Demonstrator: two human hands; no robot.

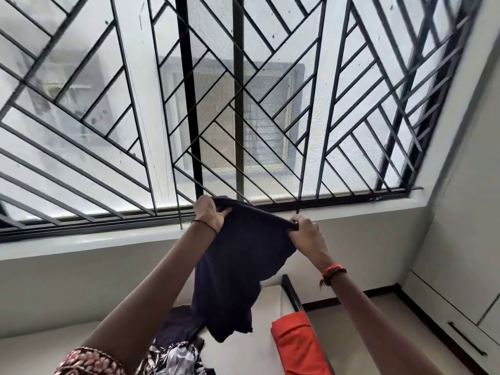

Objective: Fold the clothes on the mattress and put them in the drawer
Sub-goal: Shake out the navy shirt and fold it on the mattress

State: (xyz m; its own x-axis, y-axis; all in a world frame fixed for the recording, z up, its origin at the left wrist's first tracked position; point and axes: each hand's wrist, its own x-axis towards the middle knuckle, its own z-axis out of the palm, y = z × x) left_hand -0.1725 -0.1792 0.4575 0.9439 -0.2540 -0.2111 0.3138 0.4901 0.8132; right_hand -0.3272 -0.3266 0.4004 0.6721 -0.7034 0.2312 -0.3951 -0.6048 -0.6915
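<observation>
A dark navy garment hangs in the air in front of the window. My left hand grips its top left corner and my right hand grips its top right corner, so the top edge is stretched between them. Below it, a heap of dark and patterned clothes lies on the white mattress. A folded orange-red cloth lies at the mattress's right side.
A large window with a black diagonal grille fills the upper view above a white sill. White cabinet drawers with a black handle stand at the right. A dark bed-frame rail runs beside the mattress.
</observation>
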